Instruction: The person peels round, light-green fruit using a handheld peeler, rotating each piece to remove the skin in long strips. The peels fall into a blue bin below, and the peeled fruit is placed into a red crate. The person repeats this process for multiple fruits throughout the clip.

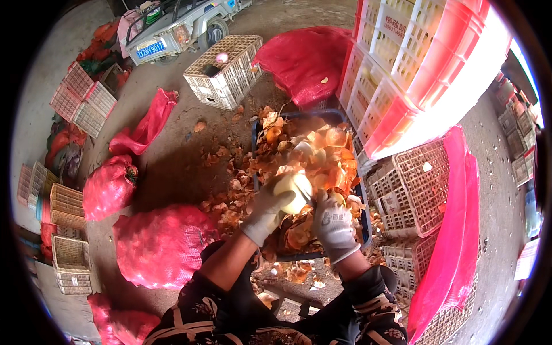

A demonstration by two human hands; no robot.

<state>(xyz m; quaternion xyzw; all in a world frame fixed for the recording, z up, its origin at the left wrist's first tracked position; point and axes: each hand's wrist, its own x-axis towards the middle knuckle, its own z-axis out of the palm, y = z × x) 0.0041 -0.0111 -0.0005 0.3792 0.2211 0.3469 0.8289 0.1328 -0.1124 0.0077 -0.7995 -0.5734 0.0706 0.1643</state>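
Note:
My left hand (270,210), in a pale work glove, grips a pale, mostly peeled onion (293,192) above a blue-rimmed crate (363,224) heaped with orange onion skins (339,161). Close beside the onion's right side, my gloved right hand (332,221) has its fingers curled round something narrow and dark, too hidden to name. Loose skins also lie on the ground to the left of the crate.
Red mesh sacks (161,247) lie at the left and back. A white crate (224,72) stands behind, near a trailer (172,40). Tall stacked red-and-white crates (402,86) and beige crates (408,195) draped with red mesh (448,247) line my right. More baskets (72,264) are far left.

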